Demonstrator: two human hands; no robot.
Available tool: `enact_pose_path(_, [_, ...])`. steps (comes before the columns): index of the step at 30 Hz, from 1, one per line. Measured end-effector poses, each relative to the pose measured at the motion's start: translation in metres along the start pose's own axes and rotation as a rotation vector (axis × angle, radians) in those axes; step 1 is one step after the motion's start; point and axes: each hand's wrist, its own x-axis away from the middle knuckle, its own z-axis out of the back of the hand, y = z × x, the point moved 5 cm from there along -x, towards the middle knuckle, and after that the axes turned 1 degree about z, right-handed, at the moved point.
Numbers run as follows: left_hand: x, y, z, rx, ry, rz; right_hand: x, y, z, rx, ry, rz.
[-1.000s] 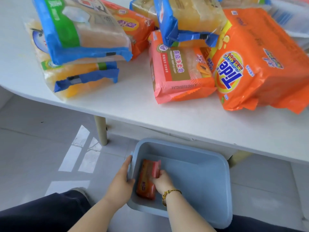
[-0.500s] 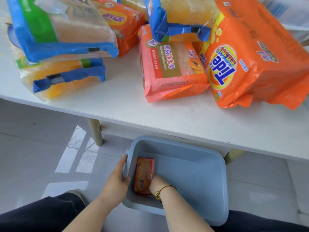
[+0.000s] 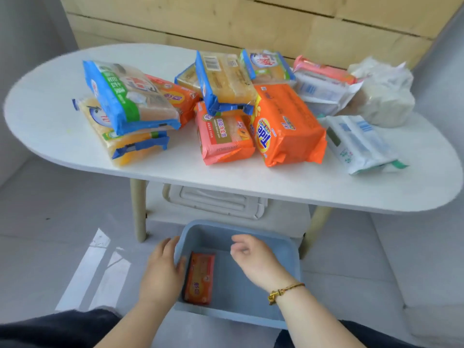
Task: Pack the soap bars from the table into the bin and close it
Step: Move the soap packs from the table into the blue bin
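Note:
A blue bin (image 3: 288, 249) stands on the floor in front of the white table (image 3: 50, 126). One orange soap pack (image 3: 200, 277) lies flat inside it along the left wall. My left hand (image 3: 163, 272) grips the bin's left rim, thumb inside. My right hand (image 3: 253, 259) hovers above the bin with loosely curled fingers, holding nothing. On the table lie several soap packs: blue-wrapped yellow bars (image 3: 128, 96), a pink pack (image 3: 223, 136), an orange Tide pack (image 3: 286, 126) and white packs (image 3: 356, 144).
A white lid (image 3: 216, 199) lies on the shelf under the table. A crumpled white plastic bag (image 3: 384, 94) sits at the table's far right. Wooden table legs (image 3: 138, 209) stand left and right of the bin. Grey tiled floor surrounds it.
My right hand let go of the orange soap pack and rose out of the bin. The pack now lies flat on the bin's floor. The view tilted up.

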Motion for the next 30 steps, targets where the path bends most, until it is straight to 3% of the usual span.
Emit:
enact_pose_path(3, [0.025,0.065,0.026,-0.009,0.204,-0.418,0.051,-0.058,0.065,-0.184,0.212,0.310])
enact_pose_path(6, [0.051,0.116,0.052,0.007,0.333,-0.689,0.094,-0.094,0.145,-0.232,0.684,0.553])
enact_pose_path(7, [0.057,0.128,0.061,-0.004,0.370,-0.731,0.103,-0.100,0.170,-0.187,0.842,0.575])
enact_pose_path(9, [0.063,0.143,0.072,-0.074,0.432,-0.759,0.100,-0.104,0.208,-0.027,1.030,0.452])
enact_pose_path(11, [0.063,0.151,0.077,-0.188,0.481,-0.751,0.078,-0.098,0.231,0.179,0.948,0.224])
enact_pose_path(13, [0.056,0.153,0.077,-0.313,0.488,-0.708,0.057,-0.088,0.239,0.173,0.733,0.014])
enact_pose_path(15, [0.049,0.154,0.078,-0.395,0.457,-0.660,0.045,-0.078,0.237,0.052,0.567,-0.093])
enact_pose_path(17, [0.047,0.154,0.077,-0.467,0.429,-0.628,0.035,-0.074,0.237,0.061,0.508,-0.116])
enact_pose_path(22, [0.045,0.153,0.075,-0.478,0.400,-0.584,0.017,-0.072,0.239,0.335,0.564,-0.187])
enact_pose_path(26, [0.045,0.148,0.074,-0.485,0.497,-0.694,0.026,-0.068,0.231,0.327,0.645,-0.107])
enact_pose_path(30, [0.051,0.117,0.066,-0.260,0.535,-0.682,0.061,-0.063,0.207,0.164,0.765,0.112])
